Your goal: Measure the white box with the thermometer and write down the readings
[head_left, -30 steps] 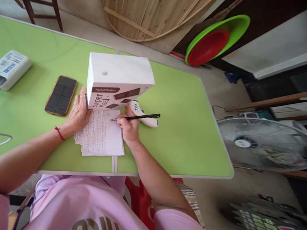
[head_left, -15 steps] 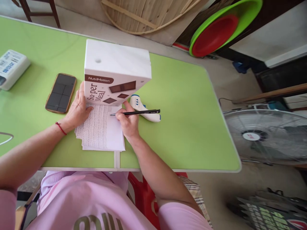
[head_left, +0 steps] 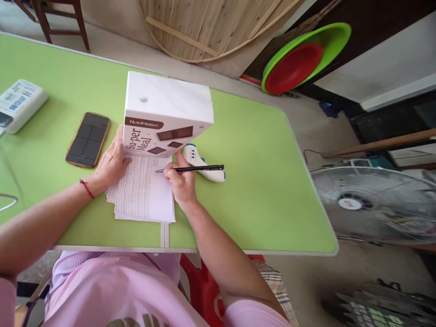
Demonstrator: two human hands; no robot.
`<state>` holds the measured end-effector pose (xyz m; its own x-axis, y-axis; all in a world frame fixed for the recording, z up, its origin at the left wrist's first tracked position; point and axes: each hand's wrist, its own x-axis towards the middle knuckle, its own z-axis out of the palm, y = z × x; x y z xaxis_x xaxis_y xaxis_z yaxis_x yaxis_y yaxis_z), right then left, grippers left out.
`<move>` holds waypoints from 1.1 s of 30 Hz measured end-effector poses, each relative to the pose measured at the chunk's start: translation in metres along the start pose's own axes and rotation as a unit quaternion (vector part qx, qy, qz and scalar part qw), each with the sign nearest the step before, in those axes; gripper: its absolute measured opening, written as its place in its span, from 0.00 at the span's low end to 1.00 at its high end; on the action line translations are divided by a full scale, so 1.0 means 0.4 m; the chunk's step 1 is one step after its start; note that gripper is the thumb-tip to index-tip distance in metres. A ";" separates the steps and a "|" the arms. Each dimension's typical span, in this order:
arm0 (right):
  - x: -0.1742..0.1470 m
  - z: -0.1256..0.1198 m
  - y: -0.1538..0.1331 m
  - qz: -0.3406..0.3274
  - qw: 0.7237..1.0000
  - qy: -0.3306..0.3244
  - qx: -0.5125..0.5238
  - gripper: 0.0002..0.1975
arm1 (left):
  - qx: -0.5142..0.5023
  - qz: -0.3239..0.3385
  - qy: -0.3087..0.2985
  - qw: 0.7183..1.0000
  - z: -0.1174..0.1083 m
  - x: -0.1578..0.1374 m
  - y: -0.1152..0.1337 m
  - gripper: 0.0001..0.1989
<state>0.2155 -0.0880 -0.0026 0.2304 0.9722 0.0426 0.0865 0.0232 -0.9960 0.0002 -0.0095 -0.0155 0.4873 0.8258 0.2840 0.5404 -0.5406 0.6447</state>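
My right hand [head_left: 182,181] grips a slim black pen [head_left: 204,168], its tip at the sheet, just right of the written columns. Beneath lies a stack of white paper [head_left: 161,204], its left part covered in dense rows of small handwriting. My left hand [head_left: 112,161] lies with fingers stretched along the left side of a white NutriMotion box [head_left: 170,97] and its thumb on the paper's left edge. The box stands over the far end of the sheets and hides it. Just beyond my right hand is a white and blue forehead thermometer [head_left: 211,175], partly covered by hand and pen.
A smartphone [head_left: 87,139] lies left of my left hand, and a white device with printed labels [head_left: 22,104] sits farther left on the green table [head_left: 259,190]. Past the table's right edge stands a large fan [head_left: 354,204]. Green and red basins [head_left: 294,68] lean at the back.
The whole view has shifted slightly, so the table and its objects appear lower. Both hands keep about the same places on the paper and beside the box.
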 end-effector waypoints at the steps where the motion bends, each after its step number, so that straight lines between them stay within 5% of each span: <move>1: 0.000 -0.001 0.001 -0.001 1.000 -0.004 -0.003 0.37 | 0.000 -0.008 -0.007 1.000 -0.002 0.000 0.003 0.44; 8: 0.000 0.005 -0.001 -0.005 1.000 -0.011 -0.001 0.40 | 0.007 -0.026 -0.015 1.000 -0.003 0.004 0.000 0.45; 18: -0.007 0.005 0.008 0.011 1.000 -0.009 0.014 0.43 | -0.005 0.032 -0.010 0.999 -0.004 0.006 -0.018 0.45; 33: -0.007 -0.004 -0.008 0.019 1.000 -0.021 0.003 0.43 | -0.022 0.003 -0.018 1.000 -0.001 0.005 -0.009 0.48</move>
<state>0.2161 -0.0912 0.0007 0.1916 0.9815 0.0020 0.0731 -0.0122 -0.9972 -0.0012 -0.0059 -0.0169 0.5155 0.8160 0.2616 0.5072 -0.5366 0.6744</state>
